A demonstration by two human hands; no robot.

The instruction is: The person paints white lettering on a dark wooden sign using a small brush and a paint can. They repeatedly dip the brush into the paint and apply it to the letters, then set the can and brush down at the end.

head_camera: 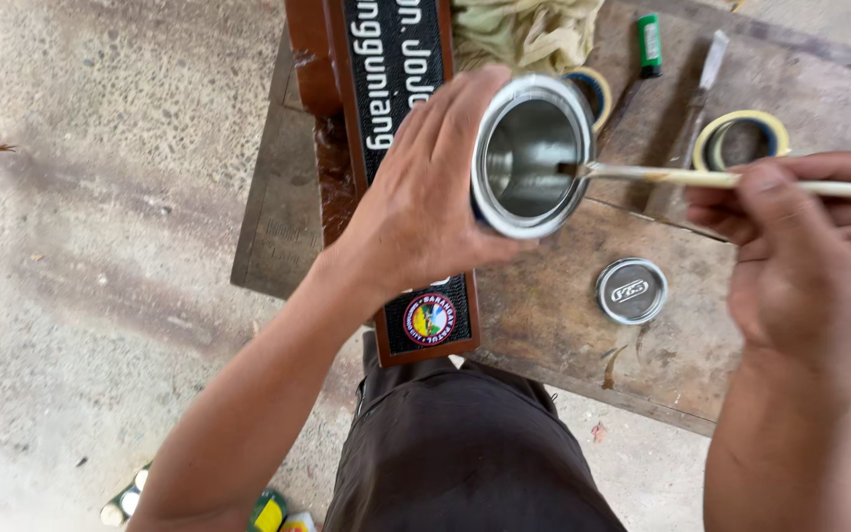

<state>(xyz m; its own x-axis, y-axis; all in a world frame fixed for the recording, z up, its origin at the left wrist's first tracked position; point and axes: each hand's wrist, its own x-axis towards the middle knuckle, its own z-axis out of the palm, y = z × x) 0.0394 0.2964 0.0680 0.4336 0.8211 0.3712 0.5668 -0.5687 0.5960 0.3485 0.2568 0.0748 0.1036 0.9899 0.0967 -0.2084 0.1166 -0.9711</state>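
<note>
My left hand (416,197) grips a small open metal can (532,156), tilted so its mouth faces me. My right hand (800,246) holds a thin pale-handled brush (701,177) whose tip reaches into the can's mouth. Under the left hand lies a long wooden plaque (396,59) with a black face, white lettering and a round coloured emblem (429,319) near its lower end. The can's round lid (630,291) rests on the wooden board (544,315) between my hands.
On the board's far side lie a yellow tape roll (741,140), another tape ring (598,91), a green-capped marker (648,44), a chisel-like tool (696,99) and a crumpled cloth (524,34). Small cans (268,512) stand on the concrete floor (100,197) by my leg.
</note>
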